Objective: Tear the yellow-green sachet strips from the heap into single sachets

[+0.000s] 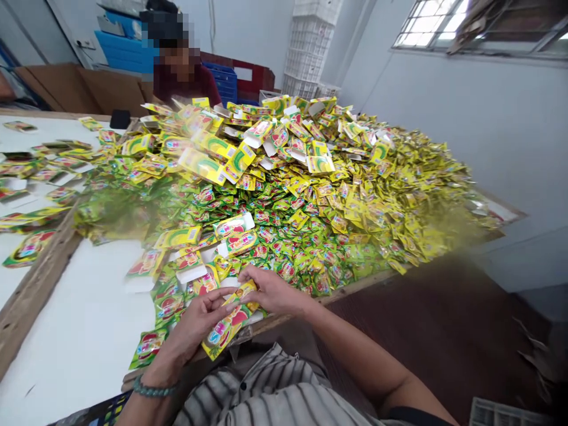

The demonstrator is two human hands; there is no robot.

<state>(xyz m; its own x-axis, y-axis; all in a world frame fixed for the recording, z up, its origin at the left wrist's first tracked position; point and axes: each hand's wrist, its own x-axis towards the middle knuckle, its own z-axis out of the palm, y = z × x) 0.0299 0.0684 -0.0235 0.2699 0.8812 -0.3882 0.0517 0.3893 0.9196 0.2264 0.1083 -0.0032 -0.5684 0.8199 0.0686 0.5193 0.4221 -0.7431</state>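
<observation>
My left hand (193, 328) and my right hand (273, 290) meet at the near table edge. Together they hold a small yellow and green printed carton (227, 325), tilted, with its red fruit picture facing up. The left fingers curl under the carton's lower end. The right hand's fingers pinch its upper end. Just beyond them lies a huge heap of small yellow-green sachets (337, 213). Flat and folded cartons (233, 225) of the same print lie on top of and beside the heap.
The white table (84, 337) has wooden rims. A second table (26, 195) at left carries flat cartons. Another person (181, 74) sits at the far side. White crates (310, 47) stack at the back wall, blue crates and cardboard beside them.
</observation>
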